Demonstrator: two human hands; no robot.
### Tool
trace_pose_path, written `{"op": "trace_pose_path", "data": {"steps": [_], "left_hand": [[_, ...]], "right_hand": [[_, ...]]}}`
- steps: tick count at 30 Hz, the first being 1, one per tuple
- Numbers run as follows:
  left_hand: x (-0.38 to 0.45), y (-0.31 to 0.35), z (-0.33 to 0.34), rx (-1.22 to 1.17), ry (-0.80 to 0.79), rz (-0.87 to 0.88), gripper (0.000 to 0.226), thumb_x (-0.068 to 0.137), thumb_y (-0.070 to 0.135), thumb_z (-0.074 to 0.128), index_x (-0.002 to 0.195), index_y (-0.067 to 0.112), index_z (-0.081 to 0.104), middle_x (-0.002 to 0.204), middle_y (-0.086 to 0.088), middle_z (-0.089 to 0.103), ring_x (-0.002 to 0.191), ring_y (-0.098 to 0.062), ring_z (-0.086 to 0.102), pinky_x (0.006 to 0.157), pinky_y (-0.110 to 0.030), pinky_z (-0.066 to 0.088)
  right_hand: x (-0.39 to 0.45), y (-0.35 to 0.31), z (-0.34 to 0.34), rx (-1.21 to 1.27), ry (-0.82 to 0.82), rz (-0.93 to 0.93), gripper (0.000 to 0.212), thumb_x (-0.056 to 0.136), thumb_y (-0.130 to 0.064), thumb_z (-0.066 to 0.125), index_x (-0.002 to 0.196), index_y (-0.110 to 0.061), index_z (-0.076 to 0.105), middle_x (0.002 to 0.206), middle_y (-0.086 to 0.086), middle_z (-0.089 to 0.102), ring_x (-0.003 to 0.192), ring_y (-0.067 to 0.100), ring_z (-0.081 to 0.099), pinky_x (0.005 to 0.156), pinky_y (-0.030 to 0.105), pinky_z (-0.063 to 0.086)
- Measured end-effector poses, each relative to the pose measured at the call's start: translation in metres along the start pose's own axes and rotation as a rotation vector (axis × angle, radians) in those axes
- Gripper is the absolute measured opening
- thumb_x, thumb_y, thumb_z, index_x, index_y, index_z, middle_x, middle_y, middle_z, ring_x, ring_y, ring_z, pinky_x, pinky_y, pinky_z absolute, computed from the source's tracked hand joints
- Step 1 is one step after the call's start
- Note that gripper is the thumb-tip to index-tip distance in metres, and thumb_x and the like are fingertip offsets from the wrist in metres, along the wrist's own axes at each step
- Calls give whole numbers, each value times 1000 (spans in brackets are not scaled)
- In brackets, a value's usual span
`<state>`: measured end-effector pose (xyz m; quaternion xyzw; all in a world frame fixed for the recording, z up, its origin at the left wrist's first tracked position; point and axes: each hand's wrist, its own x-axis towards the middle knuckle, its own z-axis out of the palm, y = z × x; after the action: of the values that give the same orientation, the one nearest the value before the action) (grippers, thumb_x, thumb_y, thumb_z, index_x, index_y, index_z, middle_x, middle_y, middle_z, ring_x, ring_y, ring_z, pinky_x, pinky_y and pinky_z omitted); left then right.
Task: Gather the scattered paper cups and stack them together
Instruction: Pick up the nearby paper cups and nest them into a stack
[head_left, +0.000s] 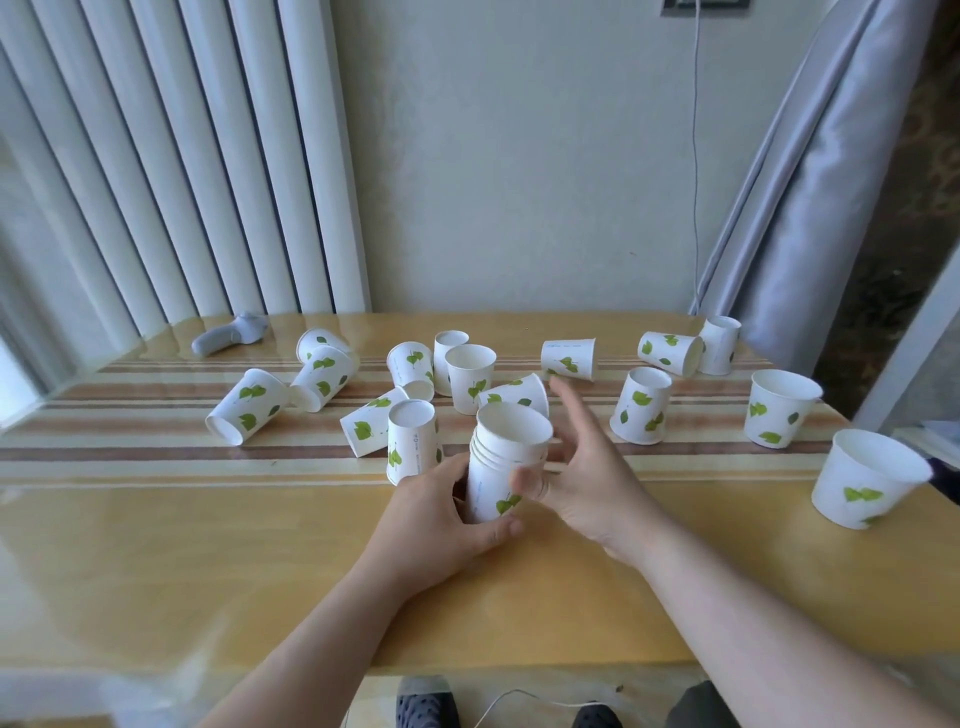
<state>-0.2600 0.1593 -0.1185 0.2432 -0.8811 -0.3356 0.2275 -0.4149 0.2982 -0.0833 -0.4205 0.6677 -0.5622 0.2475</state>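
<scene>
A stack of white paper cups with green leaf prints (501, 462) stands upright near the table's middle. My left hand (441, 514) wraps around its lower part. My right hand (576, 467) is just right of the stack, thumb against its side and fingers spread apart toward the far cups. Several loose cups lie scattered behind: one upside down (413, 441) beside the stack, one on its side (248, 406) at the left, one upright (470, 376) in the middle, and upright ones at the right (779, 408) and front right (867, 478).
The cups sit on a glossy wooden table (260, 561) with a striped runner. A grey controller (228, 332) lies at the back left. White curtains hang at the left, a grey curtain at the right, a wall behind. A cable and shoes show below the table's front edge.
</scene>
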Motion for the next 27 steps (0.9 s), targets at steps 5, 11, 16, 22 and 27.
{"op": "trace_pose_path", "data": {"steps": [5, 11, 16, 22, 27], "left_hand": [[3, 1, 5, 116, -5, 8, 53, 70, 65, 87, 109, 37, 65, 94, 22, 72, 89, 2, 66, 71, -15, 46], [-15, -4, -13, 200, -47, 10, 27, 84, 48, 84, 105, 51, 69, 99, 27, 73, 95, 8, 65, 80, -8, 43], [-4, -24, -45, 237, 438, -48, 43, 83, 28, 88, 119, 37, 67, 103, 13, 58, 94, -5, 57, 89, -27, 52], [36, 4, -51, 428, 170, -165, 87, 87, 59, 69, 163, 45, 29, 149, 0, 54, 145, -33, 41, 121, -48, 34], [42, 11, -56, 517, 65, -228, 67, 89, 52, 73, 149, 45, 46, 137, -2, 65, 120, -31, 61, 99, -45, 52]], "right_hand": [[3, 24, 17, -247, 16, 55, 66, 68, -32, 98, 120, -52, 61, 112, -23, 78, 100, -5, 71, 90, 29, 61], [20, 35, -7, -311, 77, 37, 52, 70, -38, 95, 107, -46, 60, 103, -15, 77, 90, -6, 68, 70, 10, 52], [28, 46, -6, -291, 25, 70, 61, 69, -40, 93, 120, -45, 60, 110, -22, 76, 95, -9, 69, 82, 22, 56], [25, 48, -10, -284, 11, 29, 73, 67, -39, 95, 131, -47, 60, 115, -31, 75, 105, -11, 68, 93, 26, 57], [24, 50, -11, -317, 24, 26, 68, 69, -47, 95, 127, -47, 60, 104, -26, 75, 93, -7, 69, 80, 23, 56]]}}
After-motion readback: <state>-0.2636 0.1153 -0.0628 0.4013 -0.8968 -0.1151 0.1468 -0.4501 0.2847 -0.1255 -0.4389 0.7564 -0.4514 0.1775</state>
